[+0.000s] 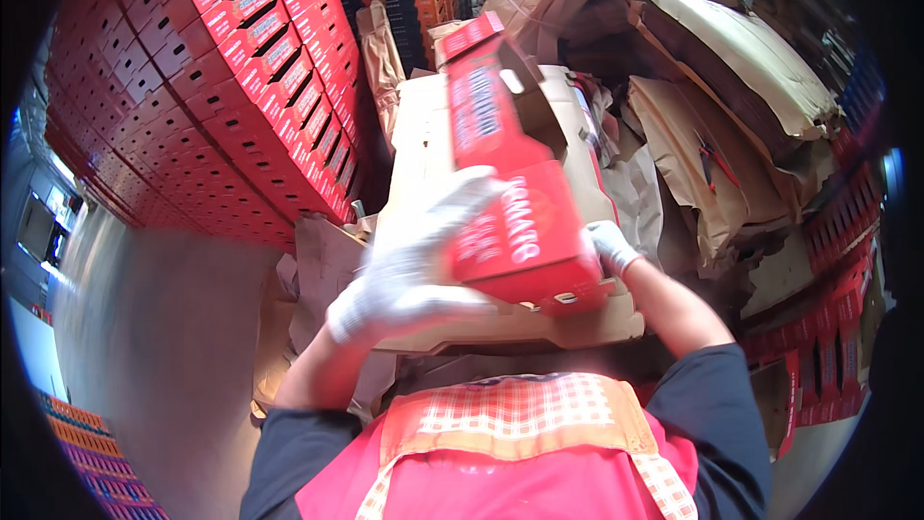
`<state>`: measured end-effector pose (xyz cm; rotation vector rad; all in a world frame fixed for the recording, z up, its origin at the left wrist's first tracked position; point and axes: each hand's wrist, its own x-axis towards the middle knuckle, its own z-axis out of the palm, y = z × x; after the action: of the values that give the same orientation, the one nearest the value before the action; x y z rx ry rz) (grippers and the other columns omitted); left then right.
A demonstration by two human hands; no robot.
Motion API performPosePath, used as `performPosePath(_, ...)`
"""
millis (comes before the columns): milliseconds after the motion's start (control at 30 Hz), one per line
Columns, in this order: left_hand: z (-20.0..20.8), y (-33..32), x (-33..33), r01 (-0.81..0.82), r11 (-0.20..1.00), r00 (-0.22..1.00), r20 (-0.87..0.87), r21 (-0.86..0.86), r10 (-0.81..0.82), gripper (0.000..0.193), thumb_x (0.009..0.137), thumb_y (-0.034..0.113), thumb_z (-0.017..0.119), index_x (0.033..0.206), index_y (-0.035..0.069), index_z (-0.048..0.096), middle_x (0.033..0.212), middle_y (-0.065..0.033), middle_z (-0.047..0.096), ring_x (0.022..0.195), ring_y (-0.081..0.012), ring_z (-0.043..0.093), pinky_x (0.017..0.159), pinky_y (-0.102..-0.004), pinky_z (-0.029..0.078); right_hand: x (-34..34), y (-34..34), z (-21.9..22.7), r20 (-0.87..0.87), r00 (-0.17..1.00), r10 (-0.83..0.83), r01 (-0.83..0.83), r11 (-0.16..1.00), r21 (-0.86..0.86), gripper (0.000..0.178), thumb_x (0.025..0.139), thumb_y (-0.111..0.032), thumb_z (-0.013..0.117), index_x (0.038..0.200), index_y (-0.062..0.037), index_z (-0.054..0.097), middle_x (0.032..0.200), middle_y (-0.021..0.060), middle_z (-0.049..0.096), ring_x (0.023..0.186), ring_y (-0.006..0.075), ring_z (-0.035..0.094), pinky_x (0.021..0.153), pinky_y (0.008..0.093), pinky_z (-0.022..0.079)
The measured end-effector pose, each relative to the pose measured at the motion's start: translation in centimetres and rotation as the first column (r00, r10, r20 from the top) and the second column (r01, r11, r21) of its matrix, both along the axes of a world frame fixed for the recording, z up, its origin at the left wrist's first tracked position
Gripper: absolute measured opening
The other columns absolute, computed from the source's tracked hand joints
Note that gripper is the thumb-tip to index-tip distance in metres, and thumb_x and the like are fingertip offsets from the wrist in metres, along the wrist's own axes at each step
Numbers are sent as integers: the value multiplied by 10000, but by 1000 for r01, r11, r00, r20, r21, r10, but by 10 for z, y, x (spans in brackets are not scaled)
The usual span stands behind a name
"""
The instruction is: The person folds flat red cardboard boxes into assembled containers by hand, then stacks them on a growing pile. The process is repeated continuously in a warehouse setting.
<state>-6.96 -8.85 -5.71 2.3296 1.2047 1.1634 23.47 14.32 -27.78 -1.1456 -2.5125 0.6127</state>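
A red cardboard tray box [529, 217] with white print is in front of me, tilted, its long side wall running away from me. Beneath it lie flat tan cardboard blanks [416, 149]. My right hand [612, 247], in a pale glove, grips the box at its near right corner; part of the fingers is hidden behind the wall. On the left, my left hand [414, 265], also gloved and slightly blurred, is spread with thumb and fingers apart, beside the box's near left end. Whether it touches the box is hard to tell.
Tall stacks of red boxes [183, 67] rise on the left, with dark and orange ones [399, 0] behind. Brown paper-wrapped bundles [751, 48] are piled at the right. Red-handled pliers [717, 166] lie on one. More red boxes [833, 347] stand at the lower right. Grey floor [164, 327] stretches left.
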Motion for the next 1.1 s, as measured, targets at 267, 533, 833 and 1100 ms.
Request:
performPosePath(267, -1, 69, 124, 7, 866, 999, 33, 500, -28, 899, 605, 377, 877, 1353, 17, 533, 1317, -246, 559, 1135, -441, 577, 974, -497, 468, 34, -4, 174, -964, 246, -97, -146, 980, -136, 158, 1006, -162, 592, 1082, -27, 618, 909, 45, 680, 774, 106, 622, 722, 272, 534)
performPosePath(533, -35, 89, 163, -208, 799, 878, 468, 564, -101, 1328, 575, 373, 908, 1589, 109, 91, 1583, -347, 113, 1335, -528, 397, 1025, -526, 415, -12, -115, 304, -131, 991, 15, -2, 995, 95, 444, 775, -289, 808, 1058, -18, 600, 819, 58, 615, 733, 117, 592, 738, 279, 515)
performPosePath(833, -65, 73, 171, 131, 986, 775, 631, -104, -36, 1258, 582, 354, 934, 1516, 28, 156, 1507, -219, 276, 1383, -338, 343, 1126, -429, 332, -63, -92, 299, 107, 961, 256, -277, 898, 342, 118, 757, -104, 641, 789, -40, 546, 675, 115, 576, 645, 314, 611, 632, 413, 488)
performPosePath(1100, -75, 51, 122, 108, 994, 687, 720, 25, -93, 1007, 634, 215, 904, 1449, 42, 338, 1365, -154, 501, 1266, -278, 516, 1039, -411, 431, -155, -109, 286, -15, 831, 557, -532, 801, 275, 199, 809, -130, 693, 988, -64, 637, 834, 105, 647, 775, 276, 648, 694, 365, 518)
